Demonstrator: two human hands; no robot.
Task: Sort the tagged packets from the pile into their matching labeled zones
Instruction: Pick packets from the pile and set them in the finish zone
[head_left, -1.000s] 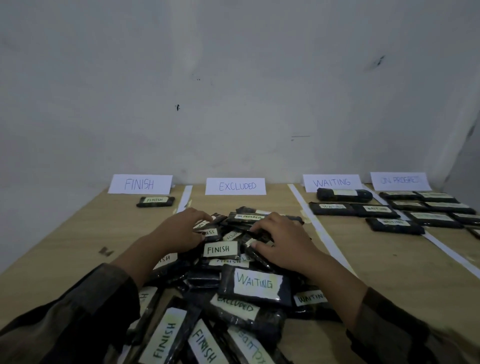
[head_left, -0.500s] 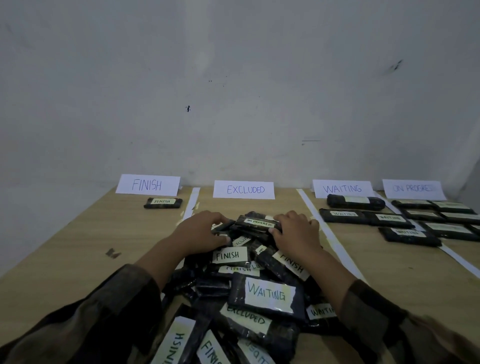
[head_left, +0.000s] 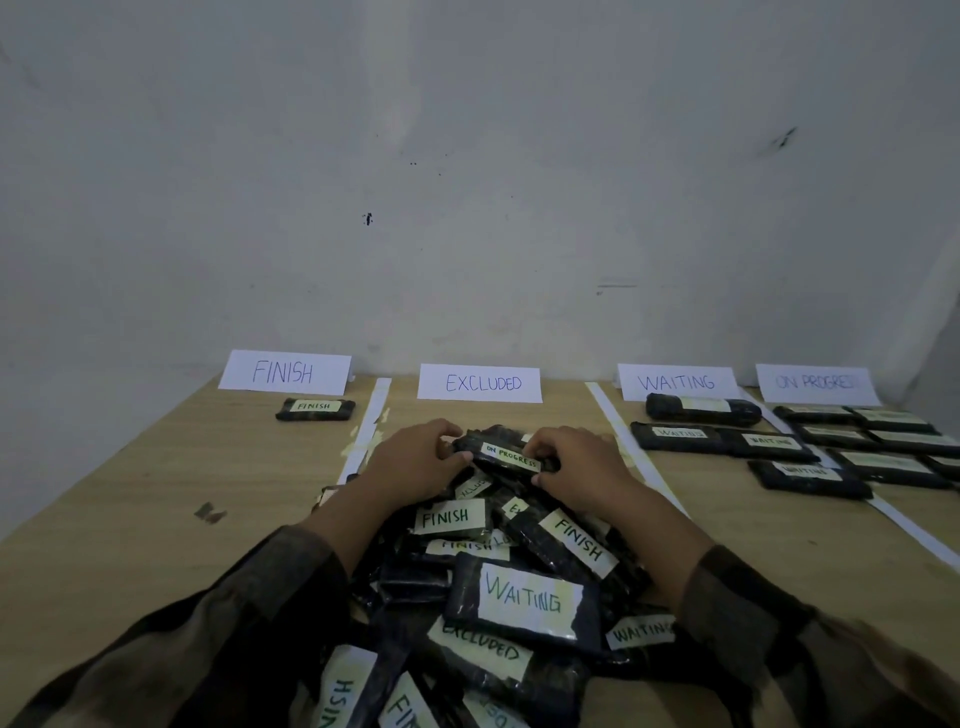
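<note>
Along the desk's (head_left: 130, 519) far edge stand four paper cards: the FINISH sign (head_left: 284, 372), EXCLUDED sign (head_left: 479, 383), WAITING sign (head_left: 677, 383) and, toward the far right corner, the ON PROGRESS sign (head_left: 815, 383), its last letters blurred. A FINISH packet (head_left: 315, 409) lies just before its sign. On the pile (head_left: 519, 597), which runs from mid-desk to the near edge, tags read FINISH, WAITING and EXCLUDED. At its far top lies the ON PROGRESS packet (head_left: 506, 457) — the left hand (head_left: 415, 462) and right hand (head_left: 582, 467) each close a curled grip on one end of it, thumbs at its near side.
</note>
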